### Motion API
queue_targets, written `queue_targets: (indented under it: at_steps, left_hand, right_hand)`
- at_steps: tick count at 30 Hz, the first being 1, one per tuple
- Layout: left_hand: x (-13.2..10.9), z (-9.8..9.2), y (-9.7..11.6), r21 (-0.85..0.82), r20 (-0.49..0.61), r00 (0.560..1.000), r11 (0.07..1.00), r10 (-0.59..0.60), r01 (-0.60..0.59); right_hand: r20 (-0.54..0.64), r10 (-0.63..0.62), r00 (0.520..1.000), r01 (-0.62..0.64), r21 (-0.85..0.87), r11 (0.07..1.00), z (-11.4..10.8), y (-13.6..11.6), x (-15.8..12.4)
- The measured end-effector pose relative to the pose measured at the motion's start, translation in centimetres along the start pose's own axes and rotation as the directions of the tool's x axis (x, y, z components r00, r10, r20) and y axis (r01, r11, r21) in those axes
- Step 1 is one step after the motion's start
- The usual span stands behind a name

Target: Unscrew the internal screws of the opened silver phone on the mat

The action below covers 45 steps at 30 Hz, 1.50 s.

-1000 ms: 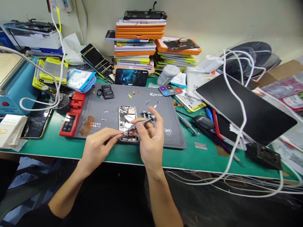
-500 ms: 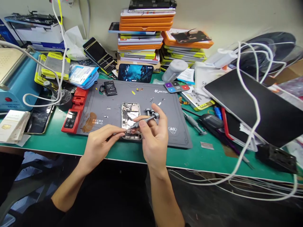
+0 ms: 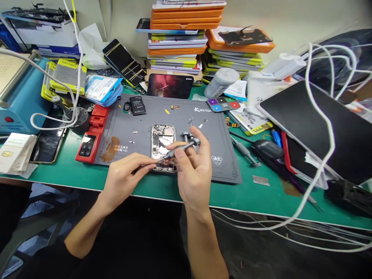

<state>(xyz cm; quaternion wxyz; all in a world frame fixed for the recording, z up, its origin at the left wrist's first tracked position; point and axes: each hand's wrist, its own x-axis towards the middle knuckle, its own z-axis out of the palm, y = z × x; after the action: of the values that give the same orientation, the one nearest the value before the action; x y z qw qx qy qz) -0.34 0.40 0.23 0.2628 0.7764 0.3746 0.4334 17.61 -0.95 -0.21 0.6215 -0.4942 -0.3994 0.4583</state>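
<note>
An opened phone (image 3: pixel 162 141) lies back-up on a grey work mat (image 3: pixel 145 128), its insides showing. My right hand (image 3: pixel 193 172) is closed around a small grey screwdriver (image 3: pixel 181 148), whose tip points down-left at the phone's lower end. My left hand (image 3: pixel 124 178) rests at the mat's front edge with fingers pinched together near that tip; what they hold is too small to see. Two more screwdriver bits (image 3: pixel 186 135) stand upright just behind my right hand.
A red tool (image 3: pixel 91 137), a small battery (image 3: pixel 137 105) and loose screws sit on the mat. A lit phone (image 3: pixel 170 86) leans behind it, before stacks of orange and yellow boxes (image 3: pixel 180 38). A black tablet (image 3: pixel 316 128) and white cables (image 3: pixel 319 116) lie right; a blue machine (image 3: pixel 17 97) stands left.
The view has shifted slightly, sliding the bench right and down in frame. The leaning phone's screen turned from blue to red. Both hands stay at the phone's lower end.
</note>
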Motion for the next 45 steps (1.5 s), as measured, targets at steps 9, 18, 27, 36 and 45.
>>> queue_targets:
  at_steps: [9, 18, 27, 36, 45]
  left_hand:
    - [0.0, 0.0, 0.0, -0.016, 0.000, 1.000, 1.000, 0.016, -0.016]
    - [0.0, -0.1, -0.1, -0.026, 0.010, 1.000, 0.999, 0.022, -0.021]
    - [-0.1, -0.1, -0.1, -0.071, 0.065, 0.996, 0.996, 0.063, -0.058]
    - [-0.2, 0.0, 0.2, 0.149, 0.044, 0.998, 0.988, -0.045, 0.038]
    - [-0.3, -0.1, 0.2, 0.161, -0.049, 0.977, 0.964, -0.207, 0.212]
  right_hand:
    - [-0.007, -0.035, 0.999, 0.036, 0.145, 0.989, -0.2, 0.4, 0.1]
    - [0.002, -0.051, 0.999, 0.050, 0.170, 0.984, -0.2, 0.6, 0.2]
    - [0.052, -0.003, 0.999, -0.008, 0.216, 0.976, -0.9, 0.8, 0.5]
    - [-0.243, -0.250, 0.937, 0.270, 0.053, 0.961, -0.1, 1.3, 0.5]
    - [-0.051, -0.719, 0.693, 0.633, -0.432, 0.642, 0.4, -0.5, 2.1]
